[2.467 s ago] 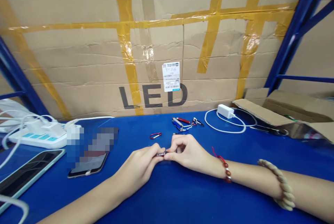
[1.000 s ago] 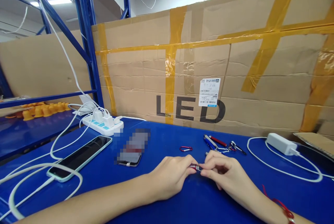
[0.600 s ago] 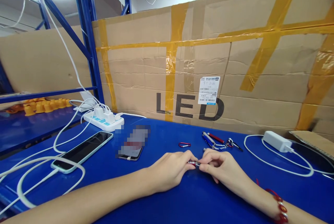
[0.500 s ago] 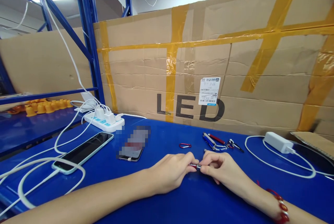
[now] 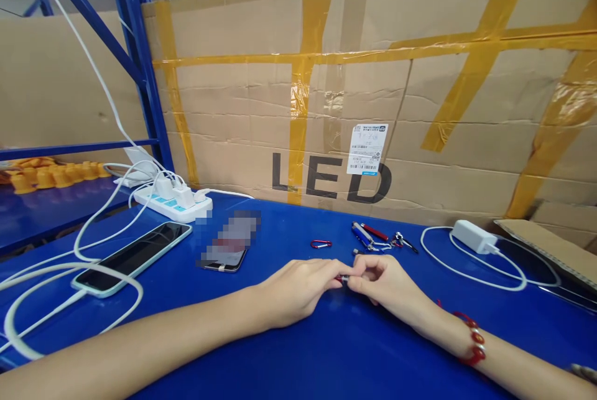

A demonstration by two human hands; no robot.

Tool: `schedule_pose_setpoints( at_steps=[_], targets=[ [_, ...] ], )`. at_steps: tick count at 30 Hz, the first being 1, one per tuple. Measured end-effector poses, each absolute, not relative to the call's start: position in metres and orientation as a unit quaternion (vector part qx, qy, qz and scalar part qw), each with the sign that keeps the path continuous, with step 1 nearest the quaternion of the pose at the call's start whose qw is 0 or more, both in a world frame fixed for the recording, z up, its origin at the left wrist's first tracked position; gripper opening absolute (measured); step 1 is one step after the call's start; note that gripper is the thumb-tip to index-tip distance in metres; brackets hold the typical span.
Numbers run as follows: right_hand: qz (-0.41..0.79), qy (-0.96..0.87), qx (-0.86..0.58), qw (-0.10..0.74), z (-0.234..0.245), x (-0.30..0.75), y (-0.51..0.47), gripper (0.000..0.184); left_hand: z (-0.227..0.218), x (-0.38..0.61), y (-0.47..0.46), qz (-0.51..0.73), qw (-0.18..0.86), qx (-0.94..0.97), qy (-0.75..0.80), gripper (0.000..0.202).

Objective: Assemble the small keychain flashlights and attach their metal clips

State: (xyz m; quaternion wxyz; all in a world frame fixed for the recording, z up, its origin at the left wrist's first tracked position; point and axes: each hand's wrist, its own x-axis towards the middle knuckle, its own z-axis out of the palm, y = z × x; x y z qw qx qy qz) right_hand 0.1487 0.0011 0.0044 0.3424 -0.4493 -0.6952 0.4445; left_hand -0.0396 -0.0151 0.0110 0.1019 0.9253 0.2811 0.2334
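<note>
My left hand (image 5: pixel 298 291) and my right hand (image 5: pixel 389 285) meet just above the blue table, fingertips almost touching. Between them is a slim red tube with a silvery end (image 5: pixel 344 278), mostly covered by the fingers. Both hands are closed on it, the right in a pinch with thumb and forefinger. A small dark tip (image 5: pixel 357 252) pokes out behind the right fingers; what it belongs to is hidden. Just beyond the hands lie a red carabiner (image 5: pixel 321 244), a blue pen-like tube (image 5: pixel 362 236), a red pen-like tube (image 5: pixel 375 232) and small metal clips (image 5: pixel 398 239).
On the left are a phone (image 5: pixel 135 257) on a white cable, a second phone (image 5: pixel 226 260), partly blurred, and a power strip (image 5: pixel 172 206) with plugs. A white charger (image 5: pixel 473 236) with its cable lies on the right. A large cardboard box (image 5: pixel 242 120) walls off the back.
The view has tilted down slightly, so the table items sit higher and further left. My left fingers are straighter over the red tube; both hands remain together.
</note>
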Motion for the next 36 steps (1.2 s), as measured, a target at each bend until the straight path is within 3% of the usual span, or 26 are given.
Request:
schedule_pose_setpoints(
  at_steps=[8, 12, 16, 29, 36],
  targets=[
    [0.397, -0.699, -0.444, 0.396, -0.001, 0.151, 0.006, 0.030, 0.015, -0.039, -0.015, 0.254, 0.134, 0.895, 0.340, 0.022],
    [0.311, -0.722, -0.406, 0.466, 0.001, 0.152, 0.000, 0.028, 0.016, -0.039, -0.014, 0.255, 0.130, 0.889, 0.358, 0.020],
    [0.248, -0.764, -0.369, 0.467, 0.003, 0.151, -0.007, 0.021, 0.015, -0.040, -0.011, 0.240, 0.140, 0.888, 0.367, 0.020],
    [0.330, -0.756, -0.326, 0.462, 0.000, 0.153, -0.003, 0.024, 0.017, -0.040, -0.017, 0.202, 0.207, 0.893, 0.344, 0.014],
    [0.292, -0.751, -0.342, 0.483, 0.001, 0.153, -0.006, 0.021, 0.016, -0.037, -0.014, 0.235, 0.216, 0.890, 0.325, 0.019]
  ],
)
